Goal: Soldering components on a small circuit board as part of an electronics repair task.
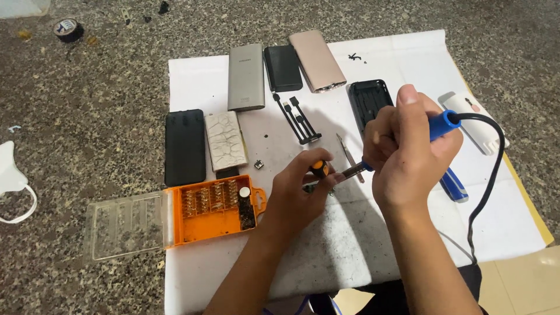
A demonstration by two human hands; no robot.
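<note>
Floor: speckled grey-brown stone [87, 76] fills the frame, with pale tile at the lower right corner.
White sheet: a white cloth or foam mat [361, 233] covers the middle and right of the frame; everything you work on lies on it.
Bit case: an orange screwdriver-bit case [213, 210] lies open at the lower left of the sheet, its clear lid [125, 224] folded out onto the floor.
Black cover: a black phone-shaped shell [185, 146] lies just above the case, with a white crackle-patterned power bank [225, 140] beside it on the right.
Top row: a grey power bank [245, 76], a black power bank [283, 67] and a rose-gold power bank [317, 60] sit side by side near the upper centre.
Open shell: an empty black housing [368, 99] lies at centre right, partly behind your right hand.
Right hand: your right hand [408, 149] is closed in a fist around the blue handle of a soldering iron [440, 124], thumb on top; its black cord [490, 175] loops down the right side and its metal tip points left toward your other hand.
Left hand: your left hand [300, 186] has fingers pinched together on a small orange-and-black tool [318, 168], just below frame centre, the iron's tip touching or just beside it; I cannot tell which.
Tweezers: metal tweezers [348, 154] lie just above the tip.
Blue tool: a blue-handled tool [454, 185] lies right of your right wrist.
</note>
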